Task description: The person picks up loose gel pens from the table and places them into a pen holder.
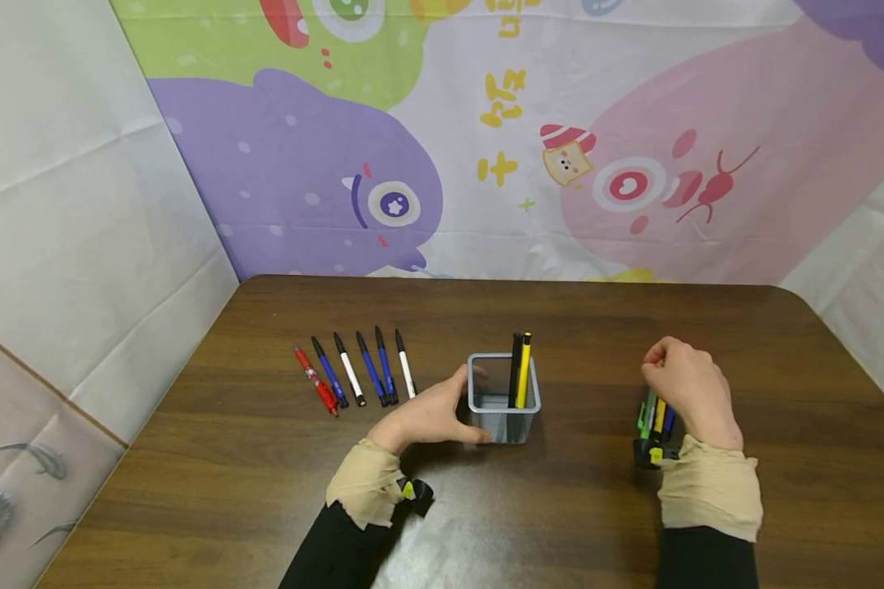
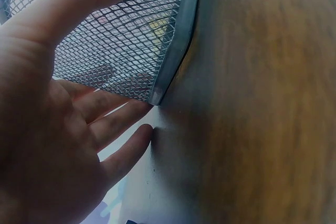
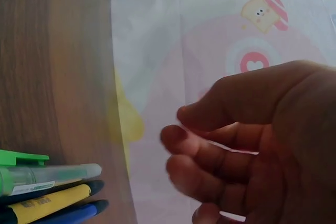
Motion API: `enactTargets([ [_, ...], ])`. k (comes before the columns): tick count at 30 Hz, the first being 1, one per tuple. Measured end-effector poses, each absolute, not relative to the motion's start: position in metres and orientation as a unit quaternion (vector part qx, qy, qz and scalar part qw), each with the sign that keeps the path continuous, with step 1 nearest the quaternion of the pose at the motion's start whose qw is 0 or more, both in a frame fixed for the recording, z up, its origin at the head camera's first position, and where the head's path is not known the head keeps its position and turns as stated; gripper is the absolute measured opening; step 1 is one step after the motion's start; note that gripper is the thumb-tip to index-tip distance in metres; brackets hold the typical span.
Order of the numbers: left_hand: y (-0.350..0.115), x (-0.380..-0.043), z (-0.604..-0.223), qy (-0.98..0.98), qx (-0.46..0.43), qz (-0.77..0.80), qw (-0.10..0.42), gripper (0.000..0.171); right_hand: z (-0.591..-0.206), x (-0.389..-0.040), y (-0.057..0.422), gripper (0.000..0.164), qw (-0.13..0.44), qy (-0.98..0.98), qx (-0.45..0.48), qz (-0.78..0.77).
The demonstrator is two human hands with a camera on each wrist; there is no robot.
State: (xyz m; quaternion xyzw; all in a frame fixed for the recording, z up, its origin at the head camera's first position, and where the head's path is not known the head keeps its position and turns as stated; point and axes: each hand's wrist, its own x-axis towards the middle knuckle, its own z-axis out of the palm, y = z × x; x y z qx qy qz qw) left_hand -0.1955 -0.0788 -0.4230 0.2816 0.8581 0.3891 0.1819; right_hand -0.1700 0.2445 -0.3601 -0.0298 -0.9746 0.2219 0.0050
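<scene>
A square grey wire-mesh pen holder (image 1: 502, 425) stands mid-table, with a black pen (image 1: 515, 372) and a yellow pen (image 1: 525, 372) upright inside. My left hand (image 1: 433, 411) grips it from the left: the thumb (image 2: 84, 1) lies across one mesh side and the fingers reach along another. On the right, my right hand (image 1: 688, 388) hovers above a small group of pens, its fingers loosely bent and holding nothing. Among these pens are a green one (image 3: 47, 177), a yellow one (image 3: 52, 203) and a blue one (image 3: 76, 214); the hand and wrist partly hide them.
Left of the holder lie several pens in a slanting row: a red pen (image 1: 315, 380), blue ones (image 1: 372, 368) and white ones (image 1: 349, 370). The brown wooden table (image 1: 582, 507) ends at the back against a cartoon-printed cloth (image 1: 486, 221).
</scene>
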Motion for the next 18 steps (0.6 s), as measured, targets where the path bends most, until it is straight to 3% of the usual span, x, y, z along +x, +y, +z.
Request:
enactTargets([
  [11, -0.0789, -0.1938, -0.4219, 0.859, 0.281, 0.387, 0.181, 0.076, -0.3616, -0.1687, 0.2485, 0.020, -0.115, -0.973, -0.034, 0.198],
  [18, -0.0786, -0.1944, -0.4215, 0.860, 0.279, 0.386, 0.182, 0.077, -0.3613, -0.1706, 0.2479, 0.031, -0.211, -0.956, -0.084, 0.186],
])
